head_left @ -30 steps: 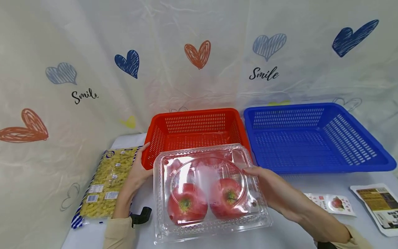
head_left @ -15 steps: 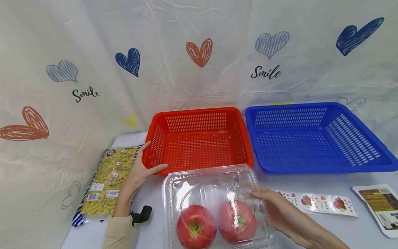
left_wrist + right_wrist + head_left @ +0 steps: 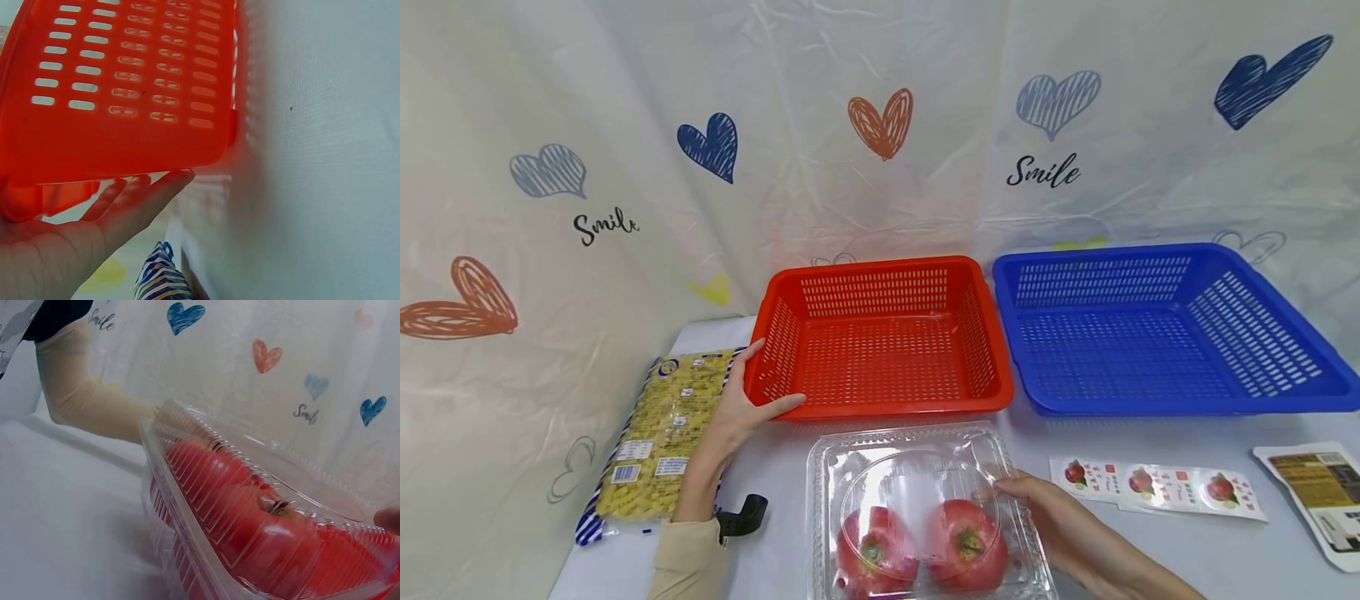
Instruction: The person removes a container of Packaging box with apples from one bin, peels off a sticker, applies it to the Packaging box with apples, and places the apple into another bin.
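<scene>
A clear plastic clamshell box (image 3: 910, 450) with red apples (image 3: 967, 546) inside is at the front middle, its lower part cut off by the frame edge. My right hand (image 3: 1067, 533) grips its right side, thumb over the lid. In the right wrist view the apples (image 3: 262, 537) show through the ribbed wall, the box tilted. My left hand (image 3: 737, 408) touches the near left corner of the red basket (image 3: 887, 412), thumb along its front rim. The left wrist view has those fingers (image 3: 144, 200) straight against the basket's outer side (image 3: 112, 147).
A blue basket (image 3: 1150, 407) stands to the right of the red one. A bag of yellow pasta (image 3: 655, 442) lies at left. Printed apple labels (image 3: 1157, 487) and a brown-and-white pouch (image 3: 1315, 500) lie at right. A heart-patterned sheet (image 3: 880, 192) hangs behind.
The box of apples has moved toward me and slightly right in my right hand, uncovering the red basket's front and more labels. My left hand stays at the basket's corner.
</scene>
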Motion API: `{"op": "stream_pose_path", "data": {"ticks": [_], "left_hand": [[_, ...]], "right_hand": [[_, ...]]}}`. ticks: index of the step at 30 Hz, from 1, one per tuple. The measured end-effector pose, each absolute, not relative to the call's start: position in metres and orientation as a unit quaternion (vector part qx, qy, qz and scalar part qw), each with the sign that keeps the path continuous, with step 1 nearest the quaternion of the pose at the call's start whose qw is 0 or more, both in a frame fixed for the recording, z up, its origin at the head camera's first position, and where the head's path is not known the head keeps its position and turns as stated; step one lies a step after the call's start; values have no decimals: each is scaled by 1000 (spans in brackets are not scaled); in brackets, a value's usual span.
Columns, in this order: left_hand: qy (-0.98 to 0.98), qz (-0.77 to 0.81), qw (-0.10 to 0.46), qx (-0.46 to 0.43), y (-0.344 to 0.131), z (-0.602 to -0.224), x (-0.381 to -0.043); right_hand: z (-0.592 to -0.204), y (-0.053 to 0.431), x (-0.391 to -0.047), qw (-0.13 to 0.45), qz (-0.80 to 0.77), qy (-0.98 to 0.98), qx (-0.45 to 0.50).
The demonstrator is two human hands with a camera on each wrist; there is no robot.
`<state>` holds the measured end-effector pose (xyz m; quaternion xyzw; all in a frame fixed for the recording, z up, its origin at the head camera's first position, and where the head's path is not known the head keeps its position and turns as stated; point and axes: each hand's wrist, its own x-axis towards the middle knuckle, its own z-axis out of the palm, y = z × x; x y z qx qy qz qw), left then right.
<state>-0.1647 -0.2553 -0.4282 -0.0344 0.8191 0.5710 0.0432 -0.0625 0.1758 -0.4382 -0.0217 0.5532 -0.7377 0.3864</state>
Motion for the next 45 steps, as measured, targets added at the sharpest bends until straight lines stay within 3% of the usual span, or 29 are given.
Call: {"op": "stream_pose_path", "data": {"ticks": [28,45], "left_hand": [[819,571,46,-37,-255,-425,-162],[820,569,49,-35,-254,-425,-162]], "right_hand": [[-439,170,-64,359,-726,587,-8],[-427,182,-79,380,-677,630,12]]}}
